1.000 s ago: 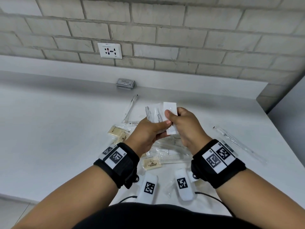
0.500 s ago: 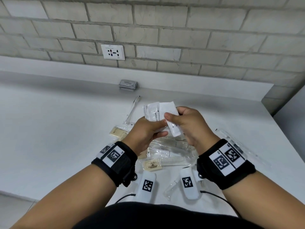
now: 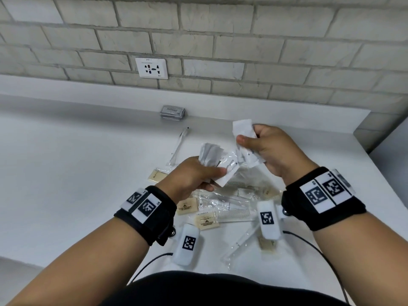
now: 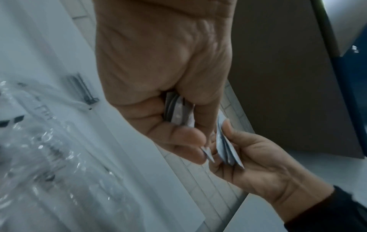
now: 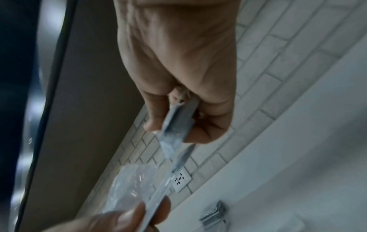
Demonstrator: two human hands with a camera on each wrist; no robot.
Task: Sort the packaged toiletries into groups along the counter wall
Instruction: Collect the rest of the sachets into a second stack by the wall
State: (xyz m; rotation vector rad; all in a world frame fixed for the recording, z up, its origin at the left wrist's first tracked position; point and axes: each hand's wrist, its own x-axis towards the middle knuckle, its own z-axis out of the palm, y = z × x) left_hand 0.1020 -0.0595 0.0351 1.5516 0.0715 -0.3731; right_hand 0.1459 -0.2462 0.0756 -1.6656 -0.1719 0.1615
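Separated since the earlier frame: right hand (image 3: 272, 151) grips some sachets (image 3: 245, 133), lifted far-right; left hand (image 3: 194, 176) clutches toothpaste sachets (image 3: 217, 161); likely splitting types.

bare counter (image 3: 66, 173) open at left, wrapped packets (image 3: 229, 202) cluttering the middle, grey stack (image 3: 172, 111) against the wall

A white table (image 3: 66, 173) carries clear-wrapped combs (image 3: 234, 214), tan soap bars (image 3: 186, 206) and a grey sachet stack (image 3: 172, 111).
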